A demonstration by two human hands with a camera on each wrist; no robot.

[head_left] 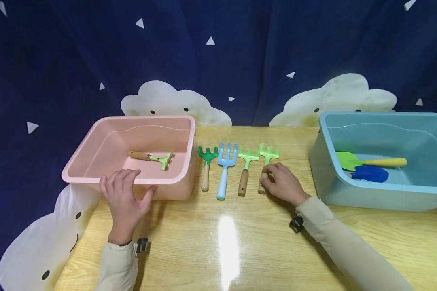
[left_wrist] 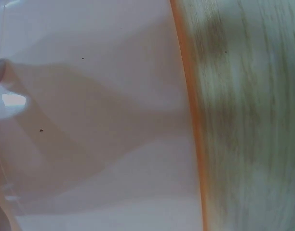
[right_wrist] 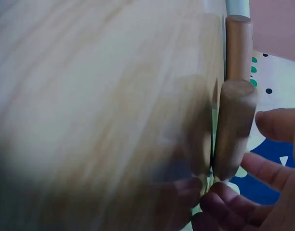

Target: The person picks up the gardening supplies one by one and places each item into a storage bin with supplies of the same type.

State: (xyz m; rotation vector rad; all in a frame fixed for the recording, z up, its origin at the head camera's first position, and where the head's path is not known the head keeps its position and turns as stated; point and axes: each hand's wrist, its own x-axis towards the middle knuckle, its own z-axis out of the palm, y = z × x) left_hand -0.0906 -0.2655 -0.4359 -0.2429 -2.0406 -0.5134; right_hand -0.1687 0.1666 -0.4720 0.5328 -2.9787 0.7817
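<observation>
In the head view, my left hand (head_left: 125,198) holds the front rim of a pink bin (head_left: 171,182), fingers over the edge and thumb against the outside. A small hand rake (head_left: 150,157) lies inside. My right hand (head_left: 284,184) has its fingers curled about the pale wooden handle of a light green hand rake (head_left: 269,152), which lies on the table. The right wrist view shows this handle (right_wrist: 235,130) beside thumb and fingertips. To its left lie a light green rake with a brown handle (head_left: 243,182), a light blue fork (head_left: 223,182) and a dark green rake (head_left: 206,176).
A blue bin (head_left: 324,173) stands at the right, with a green shovel (head_left: 346,161) with a yellow handle and a dark blue shovel (head_left: 371,173) inside. A navy curtain (head_left: 240,60) with white clouds hangs behind the wooden table (head_left: 189,242).
</observation>
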